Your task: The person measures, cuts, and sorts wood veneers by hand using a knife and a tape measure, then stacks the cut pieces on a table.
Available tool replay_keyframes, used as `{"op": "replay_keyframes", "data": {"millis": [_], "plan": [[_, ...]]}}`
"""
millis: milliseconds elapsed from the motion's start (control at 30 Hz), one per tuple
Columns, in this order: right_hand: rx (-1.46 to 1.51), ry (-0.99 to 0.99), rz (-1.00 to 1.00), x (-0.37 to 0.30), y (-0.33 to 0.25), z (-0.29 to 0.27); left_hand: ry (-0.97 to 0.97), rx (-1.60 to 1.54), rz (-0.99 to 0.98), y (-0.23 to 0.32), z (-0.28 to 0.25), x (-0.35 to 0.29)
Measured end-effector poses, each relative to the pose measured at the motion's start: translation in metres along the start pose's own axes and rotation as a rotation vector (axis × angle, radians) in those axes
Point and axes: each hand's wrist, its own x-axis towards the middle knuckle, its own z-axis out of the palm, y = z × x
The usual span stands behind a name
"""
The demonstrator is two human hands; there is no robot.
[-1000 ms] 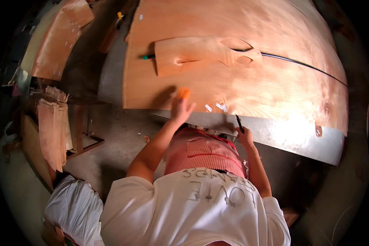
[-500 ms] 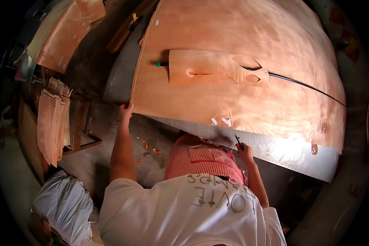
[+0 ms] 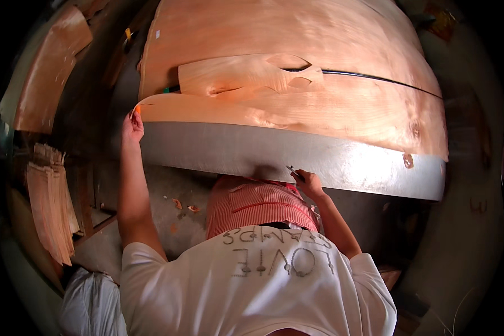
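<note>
A large, thin wood veneer sheet (image 3: 353,39) covers most of a metal tabletop (image 3: 235,147). My left hand (image 3: 133,129) pinches the sheet's near left corner and holds it raised, so the near edge curls up. Close to the table's front edge, my right hand (image 3: 310,183) is closed around a slim dark tool (image 3: 294,173) with a metal tip; its exact kind is unclear. A smaller veneer piece (image 3: 235,73) with holes and a split lies on the sheet. A long black rod (image 3: 381,79) passes beneath that piece, its green end showing at the left.
Stacked veneer strips (image 3: 49,204) stand at the left, above a white sack (image 3: 92,305). Another veneer sheet (image 3: 47,73) lies at the far left. Wood scraps (image 3: 193,208) are on the floor. A small brown patch (image 3: 408,161) sits on the metal at the right.
My left hand has lifted the sheet's near corner and folded it away, uncovering more of the metal tabletop. The white paper slips near that edge are out of sight. The view has shifted.
</note>
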Motion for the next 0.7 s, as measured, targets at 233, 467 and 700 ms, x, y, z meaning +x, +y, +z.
{"op": "replay_keyframes", "data": {"millis": [233, 467, 700], "plan": [[-0.129, -0.009, 0.029, -0.011, -0.002, 0.0, 0.183, 0.025, 0.117, -0.03, 0.023, 0.046], [-0.059, 0.033, 0.081, -0.029, 0.02, -0.003, -0.037, 0.058, 0.262, -0.045, 0.014, 0.054], [0.113, 0.202, 0.29, -0.044, 0.065, -0.025, -0.661, 0.906, -0.42, -0.273, 0.084, -0.143]]}}
